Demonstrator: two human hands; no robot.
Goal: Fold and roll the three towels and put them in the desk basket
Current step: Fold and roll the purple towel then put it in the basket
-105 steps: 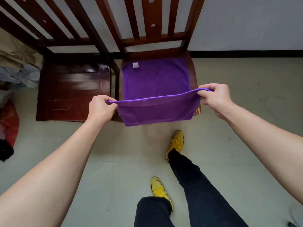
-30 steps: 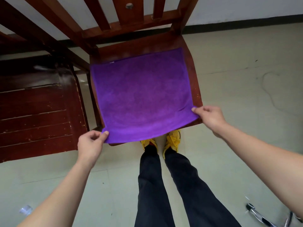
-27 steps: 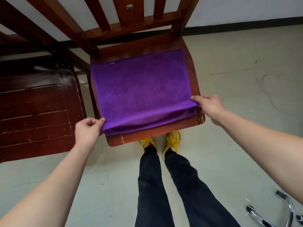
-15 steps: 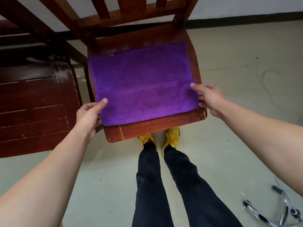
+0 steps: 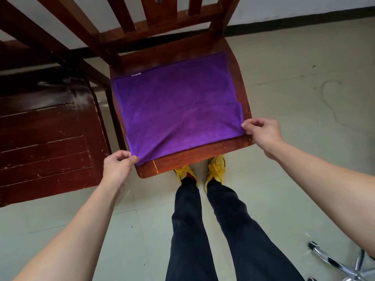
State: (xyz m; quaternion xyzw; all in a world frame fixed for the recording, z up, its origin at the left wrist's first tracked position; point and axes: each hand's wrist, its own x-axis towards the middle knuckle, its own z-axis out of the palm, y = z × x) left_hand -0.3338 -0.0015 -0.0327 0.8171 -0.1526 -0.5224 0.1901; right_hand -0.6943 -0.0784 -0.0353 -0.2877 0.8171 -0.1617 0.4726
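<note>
A purple towel (image 5: 176,106) lies flat on the seat of a wooden chair (image 5: 194,157), with its near part folded over so a fold edge runs across it. A small white tag shows at its far left corner. My left hand (image 5: 118,166) pinches the near left corner of the towel at the seat's front edge. My right hand (image 5: 261,132) pinches the near right corner. No basket and no other towel is in view.
A dark wooden chair or bench (image 5: 44,134) stands close on the left. The chair back slats (image 5: 162,15) rise at the far side. My legs and yellow shoes (image 5: 216,170) stand just before the seat. A chrome swivel-chair base (image 5: 332,262) sits at the bottom right on the tiled floor.
The near part of the towel was folded onto the seat. My hands then slid back along it to the near corners and pinch them now.
</note>
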